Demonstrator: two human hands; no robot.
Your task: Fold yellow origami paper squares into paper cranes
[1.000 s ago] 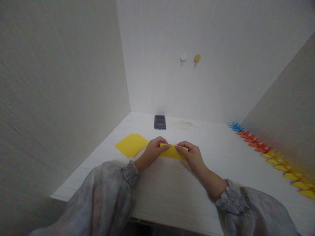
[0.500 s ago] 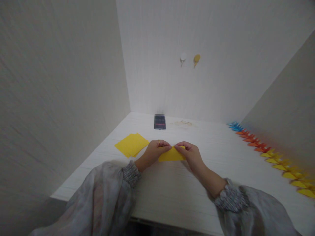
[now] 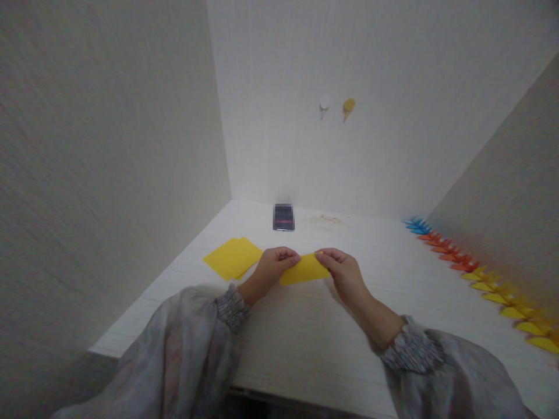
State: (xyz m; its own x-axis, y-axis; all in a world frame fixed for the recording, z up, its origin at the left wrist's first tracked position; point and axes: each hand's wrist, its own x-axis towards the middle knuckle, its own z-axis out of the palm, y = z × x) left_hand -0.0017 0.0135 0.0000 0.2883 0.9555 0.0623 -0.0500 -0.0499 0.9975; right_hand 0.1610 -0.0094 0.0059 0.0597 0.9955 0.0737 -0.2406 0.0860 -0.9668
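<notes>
Between my hands is a yellow sheet of paper (image 3: 304,270), seen as a long rectangle that looks folded over. My left hand (image 3: 273,269) pinches its left part between thumb and fingers, and a ring shows on one finger. My right hand (image 3: 345,270) pinches the upper right corner the same way. The sheet is slightly tilted, its right end higher. Just left of my left hand lie a few overlapping yellow paper squares (image 3: 231,258) on the white table (image 3: 305,343).
A dark, blurred flat object (image 3: 283,217) stands near the back wall. Folded paper cranes in blue (image 3: 418,226), red (image 3: 449,251) and yellow (image 3: 515,305) form a row along the right side. Two hooks (image 3: 349,106) hang on the wall. The table's front edge (image 3: 305,401) is close to me.
My hands have moved slightly apart along the paper's upper edge. The right end of the sheet has risen a little, so it now tilts. The loose squares have not moved.
</notes>
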